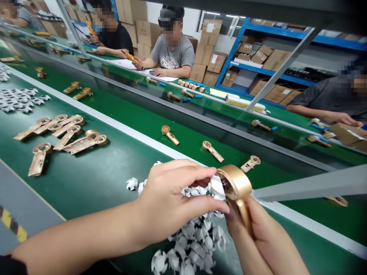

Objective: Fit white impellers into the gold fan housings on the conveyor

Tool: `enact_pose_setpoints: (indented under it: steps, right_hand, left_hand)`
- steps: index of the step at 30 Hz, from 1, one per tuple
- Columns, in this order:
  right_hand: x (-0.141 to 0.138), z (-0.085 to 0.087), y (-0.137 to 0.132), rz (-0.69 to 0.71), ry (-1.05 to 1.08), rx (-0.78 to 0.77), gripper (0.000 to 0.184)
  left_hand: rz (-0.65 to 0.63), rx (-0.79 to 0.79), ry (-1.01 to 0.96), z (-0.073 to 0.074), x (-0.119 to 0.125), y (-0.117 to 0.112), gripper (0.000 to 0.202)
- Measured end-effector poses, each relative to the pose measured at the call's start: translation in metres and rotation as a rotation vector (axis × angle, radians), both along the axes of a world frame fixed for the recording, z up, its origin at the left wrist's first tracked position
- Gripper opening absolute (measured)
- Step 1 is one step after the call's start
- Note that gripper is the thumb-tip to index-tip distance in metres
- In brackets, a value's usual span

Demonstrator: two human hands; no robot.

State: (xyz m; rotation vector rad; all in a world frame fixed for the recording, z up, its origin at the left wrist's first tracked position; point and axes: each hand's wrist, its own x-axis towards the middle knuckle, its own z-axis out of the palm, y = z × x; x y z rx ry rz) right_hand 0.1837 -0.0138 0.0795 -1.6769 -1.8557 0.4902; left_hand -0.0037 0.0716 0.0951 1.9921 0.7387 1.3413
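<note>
My left hand (pixel 174 194) pinches a white fan blade (pixel 217 187) between thumb and fingers, right at the open face of a gold handheld fan housing (pixel 236 181). A dark motor shows inside the round head. My right hand (pixel 258 233) is closed around the housing's handle, keeping the head up and turned toward the blade. How far the blade sits in the head is hard to tell. Under my hands lies a pile of loose white fan blades (pixel 190 242), partly hidden by my left hand and forearm.
Several gold housings (pixel 69 133) lie on the green bench at left, near more white blades (pixel 21 100). Other housings (pixel 212 151) rest on the green belt beyond a white strip. A grey metal post (pixel 312 181) juts in from the right. Co-workers (pixel 174 49) sit across the line.
</note>
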Motion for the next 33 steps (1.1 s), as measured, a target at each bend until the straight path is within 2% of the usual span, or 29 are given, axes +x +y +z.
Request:
enact_pose_setpoints:
  steps: [3,5,6,11,13,15,18,20,23,24,26,29,31,33]
  right_hand:
    - [0.012,-0.003,-0.004,0.06,0.017,0.008,0.012]
    - [0.019,-0.005,-0.006,0.093,0.028,0.023,0.01]
    - [0.022,-0.007,-0.008,0.102,0.019,0.034,0.008]
    - [0.03,-0.015,-0.011,0.095,-0.147,0.047,0.012]
    - [0.029,-0.018,-0.009,0.097,-0.209,0.037,0.014]
    - [0.025,-0.022,-0.006,0.104,-0.262,0.034,0.015]
    - [0.015,-0.029,-0.003,0.135,-0.308,0.018,0.018]
    - [0.008,-0.035,-0.004,0.151,-0.318,-0.009,0.02]
    - [0.002,-0.04,0.004,0.109,-0.31,-0.1,0.018]
    - [0.003,-0.039,0.012,0.066,-0.304,-0.139,0.019]
    - [0.011,-0.039,0.041,-0.086,-0.316,-0.196,0.021]
    - [0.031,-0.047,0.106,-0.394,-0.414,-0.236,0.029]
    - [0.041,-0.06,0.151,-0.499,-0.455,-0.303,0.032]
    - [0.046,-0.072,0.182,-0.515,-0.468,-0.368,0.033]
  left_hand:
    - [0.002,-0.012,0.003,0.0,0.013,-0.009,0.034]
    - [-0.018,-0.132,-0.017,-0.001,0.021,-0.015,0.034]
    - [-0.045,-0.242,-0.047,-0.001,0.024,-0.018,0.035]
    - [-0.222,-0.988,-0.241,-0.014,0.027,-0.022,0.046]
    - [-0.238,-1.137,-0.238,-0.021,0.024,-0.019,0.049]
    - [-0.255,-1.182,-0.224,-0.028,0.02,-0.015,0.048]
    - [-0.286,-1.175,-0.222,-0.036,0.017,-0.01,0.045]
    - [-0.283,-1.192,-0.218,-0.041,0.015,-0.006,0.051]
    - [-0.292,-1.217,-0.141,-0.046,0.0,0.005,0.078]
    - [-0.29,-1.182,-0.072,-0.047,-0.01,0.012,0.087]
    - [-0.227,-0.97,0.143,-0.044,-0.038,0.03,0.089]
    - [-0.039,-0.527,0.546,-0.036,-0.09,0.058,0.057]
    - [-0.072,-0.412,0.78,-0.031,-0.121,0.069,0.047]
    - [-0.207,-0.421,0.948,-0.033,-0.141,0.069,0.049]
